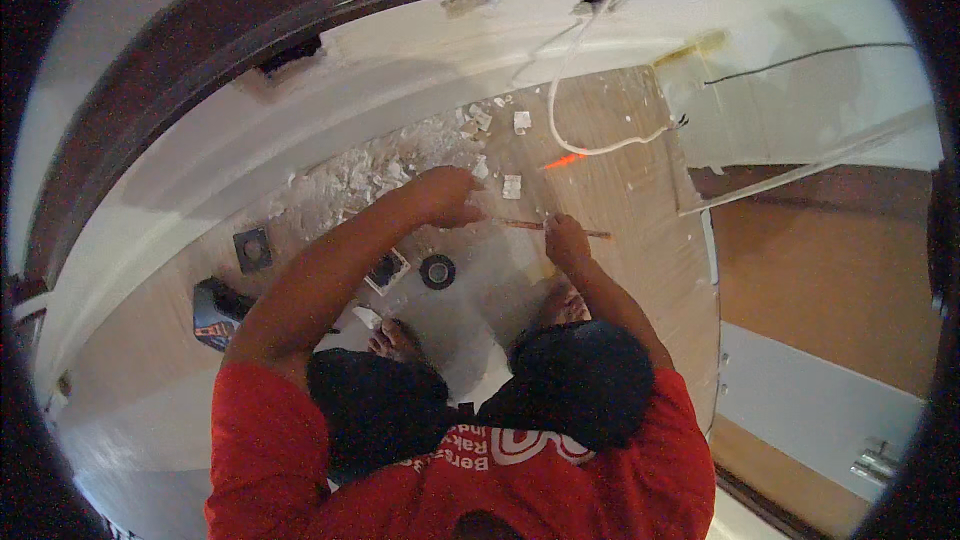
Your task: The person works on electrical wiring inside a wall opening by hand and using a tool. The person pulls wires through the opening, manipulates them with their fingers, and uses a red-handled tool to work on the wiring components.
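Observation:
My left hand (448,198) is curled near scattered white plaster bits (380,175) on the pale wood board; whatever it holds, if anything, is hidden. My right hand (565,238) is closed at a thin brown stick (525,223), on something small I cannot make out. Above it lie a white square piece (512,186) and a slender bright orange object (563,161). Between my bare feet sits a black ring-shaped roll (437,271), with a small framed square part (385,270) beside it.
A dark square plate (252,250) and a black tool (215,315) lie at left. A white cable (555,100) hangs from a hole in the wall onto the board (620,190). At right is an open wooden compartment (820,260) with a hinged white panel (800,400).

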The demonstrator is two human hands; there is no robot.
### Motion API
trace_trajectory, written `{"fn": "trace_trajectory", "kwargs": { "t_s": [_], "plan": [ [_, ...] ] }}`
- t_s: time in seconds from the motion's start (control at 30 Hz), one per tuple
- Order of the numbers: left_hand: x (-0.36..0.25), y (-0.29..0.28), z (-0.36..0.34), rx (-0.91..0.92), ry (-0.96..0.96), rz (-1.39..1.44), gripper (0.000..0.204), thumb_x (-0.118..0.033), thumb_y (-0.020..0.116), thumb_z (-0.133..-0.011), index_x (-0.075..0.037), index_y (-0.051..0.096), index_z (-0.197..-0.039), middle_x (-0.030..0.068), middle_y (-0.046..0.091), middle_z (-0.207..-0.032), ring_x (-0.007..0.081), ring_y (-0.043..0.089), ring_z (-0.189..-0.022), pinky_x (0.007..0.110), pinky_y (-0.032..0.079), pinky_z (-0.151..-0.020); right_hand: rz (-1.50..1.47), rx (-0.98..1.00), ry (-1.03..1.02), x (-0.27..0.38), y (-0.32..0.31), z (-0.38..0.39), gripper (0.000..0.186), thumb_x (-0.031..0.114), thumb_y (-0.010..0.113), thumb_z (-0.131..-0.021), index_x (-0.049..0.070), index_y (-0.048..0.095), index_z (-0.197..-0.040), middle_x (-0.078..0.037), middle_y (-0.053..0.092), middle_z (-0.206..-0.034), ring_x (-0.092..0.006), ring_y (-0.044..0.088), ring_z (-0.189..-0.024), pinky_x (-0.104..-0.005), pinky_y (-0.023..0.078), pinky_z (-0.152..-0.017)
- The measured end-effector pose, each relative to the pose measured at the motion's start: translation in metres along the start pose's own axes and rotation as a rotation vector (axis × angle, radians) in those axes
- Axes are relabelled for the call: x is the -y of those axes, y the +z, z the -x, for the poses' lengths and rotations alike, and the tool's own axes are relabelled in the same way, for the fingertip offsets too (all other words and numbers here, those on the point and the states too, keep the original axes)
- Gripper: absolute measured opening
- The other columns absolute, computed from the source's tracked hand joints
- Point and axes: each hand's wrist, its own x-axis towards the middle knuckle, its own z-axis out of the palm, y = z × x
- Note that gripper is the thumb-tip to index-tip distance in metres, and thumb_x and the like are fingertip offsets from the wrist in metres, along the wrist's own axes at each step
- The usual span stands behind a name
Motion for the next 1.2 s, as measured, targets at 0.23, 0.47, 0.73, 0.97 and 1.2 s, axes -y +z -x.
{"fn": "trace_trajectory", "kwargs": {
  "t_s": [0.23, 0.47, 0.73, 0.97, 1.2],
  "plan": [
    [0.013, -0.053, 0.057, -0.066, -0.279, 0.209, 0.05, -0.04, 0.066, -0.086, -0.008, 0.06, -0.124, 0.0189, 0.067, -0.108, 0.0345, 0.066, -0.095, 0.042, 0.051, -0.091, -0.253, -0.239, -0.258, -0.037, 0.0, 0.012, 0.023, 0.019, 0.062, -0.084, 0.001, 0.061, -0.098, -0.02, 0.06, -0.098, -0.0379, 0.058, -0.096, -0.0459, 0.049, -0.083],
    [-0.025, -0.112, 0.156, -0.381, -0.622, 0.164, 0.044, -0.029, 0.068, -0.085, -0.002, 0.063, -0.119, 0.0131, 0.07, -0.097, 0.0208, 0.066, -0.087, 0.034, 0.052, -0.083, -0.163, 0.065, -0.405, -0.04, -0.01, -0.007, 0.021, 0.016, 0.062, -0.081, 0.001, 0.061, -0.095, -0.021, 0.06, -0.1, -0.0389, 0.058, -0.099, -0.0465, 0.049, -0.085],
    [-0.103, -0.158, 0.134, -0.444, -0.667, 0.057, 0.039, -0.026, 0.064, -0.091, 0.0, 0.061, -0.119, 0.0094, 0.069, -0.098, 0.0169, 0.065, -0.087, 0.031, 0.052, -0.081, -0.356, 0.266, -0.201, -0.043, -0.027, -0.002, 0.02, 0.009, 0.062, -0.073, 0.001, 0.064, -0.092, -0.022, 0.064, -0.096, -0.038, 0.063, -0.092, -0.0471, 0.052, -0.08],
    [-0.141, -0.139, 0.055, -0.336, -0.515, 0.24, 0.037, -0.022, 0.069, -0.087, -0.004, 0.063, -0.119, 0.0095, 0.068, -0.101, 0.0173, 0.065, -0.091, 0.033, 0.052, -0.084, -0.363, 0.259, -0.157, -0.036, -0.012, 0.015, 0.017, 0.008, 0.061, -0.075, 0.0, 0.063, -0.09, -0.022, 0.062, -0.094, -0.0404, 0.063, -0.088, -0.0477, 0.053, -0.076],
    [-0.137, -0.115, 0.069, -0.304, -0.45, 0.165, 0.035, -0.027, 0.071, -0.085, -0.002, 0.066, -0.109, 0.0116, 0.069, -0.099, 0.0189, 0.066, -0.086, 0.033, 0.052, -0.079, -0.547, -0.142, -0.357, -0.004, -0.042, 0.011, 0.018, 0.016, 0.056, -0.082, 0.0, 0.059, -0.091, -0.022, 0.06, -0.091, -0.0375, 0.061, -0.08, -0.0462, 0.05, -0.073]
  ]
}}
